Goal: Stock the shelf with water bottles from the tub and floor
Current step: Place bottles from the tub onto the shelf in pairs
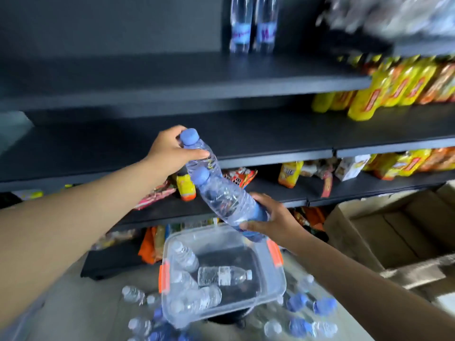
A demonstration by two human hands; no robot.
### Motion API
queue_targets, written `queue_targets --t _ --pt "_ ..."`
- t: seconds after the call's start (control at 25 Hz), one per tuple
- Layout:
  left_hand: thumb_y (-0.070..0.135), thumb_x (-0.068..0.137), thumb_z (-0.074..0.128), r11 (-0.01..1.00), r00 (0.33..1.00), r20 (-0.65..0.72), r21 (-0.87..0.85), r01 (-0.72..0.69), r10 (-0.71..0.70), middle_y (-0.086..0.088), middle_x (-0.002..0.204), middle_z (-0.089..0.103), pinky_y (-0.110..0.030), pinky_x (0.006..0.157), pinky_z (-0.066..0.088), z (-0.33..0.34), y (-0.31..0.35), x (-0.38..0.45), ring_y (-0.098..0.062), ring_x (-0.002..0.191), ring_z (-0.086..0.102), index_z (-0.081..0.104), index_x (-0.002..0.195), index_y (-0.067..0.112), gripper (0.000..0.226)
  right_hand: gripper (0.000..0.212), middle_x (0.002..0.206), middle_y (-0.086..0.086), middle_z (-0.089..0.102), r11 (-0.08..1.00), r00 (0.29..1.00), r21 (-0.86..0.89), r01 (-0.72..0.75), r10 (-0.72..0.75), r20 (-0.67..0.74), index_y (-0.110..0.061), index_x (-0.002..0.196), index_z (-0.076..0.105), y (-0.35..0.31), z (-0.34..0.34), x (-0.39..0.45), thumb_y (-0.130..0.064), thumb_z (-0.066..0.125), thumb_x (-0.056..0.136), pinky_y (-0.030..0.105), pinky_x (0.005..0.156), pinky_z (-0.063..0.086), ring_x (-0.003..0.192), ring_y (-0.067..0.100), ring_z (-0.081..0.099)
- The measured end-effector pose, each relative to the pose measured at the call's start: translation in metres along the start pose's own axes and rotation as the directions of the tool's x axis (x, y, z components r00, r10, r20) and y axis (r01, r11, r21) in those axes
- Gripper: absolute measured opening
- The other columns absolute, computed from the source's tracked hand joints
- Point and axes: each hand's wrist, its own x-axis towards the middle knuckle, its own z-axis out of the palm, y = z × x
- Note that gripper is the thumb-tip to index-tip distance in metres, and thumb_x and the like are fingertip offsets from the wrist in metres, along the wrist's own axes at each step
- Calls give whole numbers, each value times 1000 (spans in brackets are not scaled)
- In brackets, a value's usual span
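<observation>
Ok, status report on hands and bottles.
Left hand grips one blue-capped bottle. Right hand grips two more. Shelf ahead unobstructed.

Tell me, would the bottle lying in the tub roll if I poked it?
Probably. The white-capped bottle lies on its side on the smooth floor of the tub, and its round body should roll easily. It looks full, so likely heavy for its size. Its thin plastic may dent when squeezed.

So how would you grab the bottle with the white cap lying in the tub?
Grip the white-capped bottle around its labelled middle, coming straight down from above. It lies flat on its side in the clear tub, cap pointing right, with bare floor around it, so fingers can fit on both long sides.
</observation>
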Motion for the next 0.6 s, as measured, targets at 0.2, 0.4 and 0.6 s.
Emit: queue_targets --t 0.2,0.4,0.6 --pt "7 71 76 996 991 -106 -19 -85 82 9 76 55 -17 62 41 -36 123 14 -8 70 51 58 91 15 28 47 111 9 69 953 980 231 197 -185 -72 -12 118 60 -125 -37 15 -6 76 74 35 89 54 103 22 66" --pt "18 64 84 978 964 -206 -84 -190 169 -3 98 70 -33 82 52 -41 206 63 -18 86 64 65 96 11 38 35 111 13 69 873 934 341 348 -290 -209 -9 119 59 -208 -83 63 -5 64 85 38 85 55 100 26 66" --pt "22 62 86 977 944 -288 -89 -194 161 1 90 70 -30 79 53 -11 234 148 -17 82 65 67 88 17 32 36 110 14 69 818 891 403 411 -268 -366 -8 119 60 -217 -133 145 -7 66 84 34 78 56 100 28 68"
